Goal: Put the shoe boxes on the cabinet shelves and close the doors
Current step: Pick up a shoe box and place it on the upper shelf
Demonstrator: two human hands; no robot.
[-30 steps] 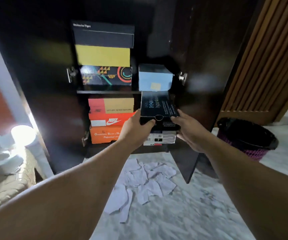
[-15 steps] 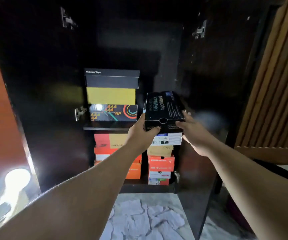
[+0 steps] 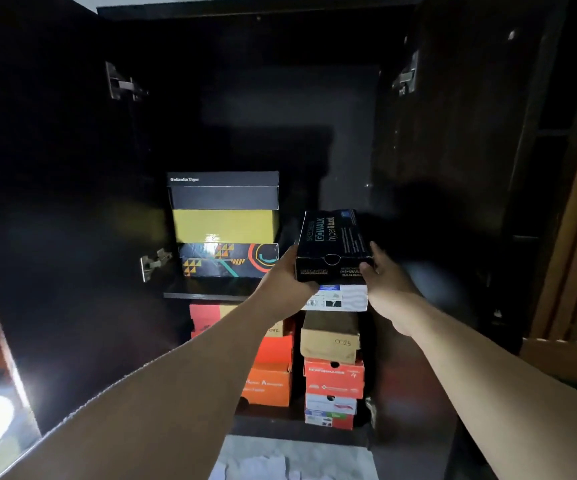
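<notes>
Though dim — black, white-lettered shoe box point(image 3: 332, 242)

A home: dark cabinet point(image 3: 72, 202) stacked with shoe boxes point(image 3: 224, 225), marble floor point(image 3: 297, 459).

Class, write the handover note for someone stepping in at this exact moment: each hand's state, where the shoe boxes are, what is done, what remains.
Left hand and right hand grip the black Skechers box by its near corners, at the upper shelf level, right side.
Done: three boxes stacked on the upper shelf's left, topped by the Onitsuka Tiger box; two stacks fill the lower shelf, the white size-7 box topping the right one.
Left: set the black box down, let go, close both open doors.
</notes>
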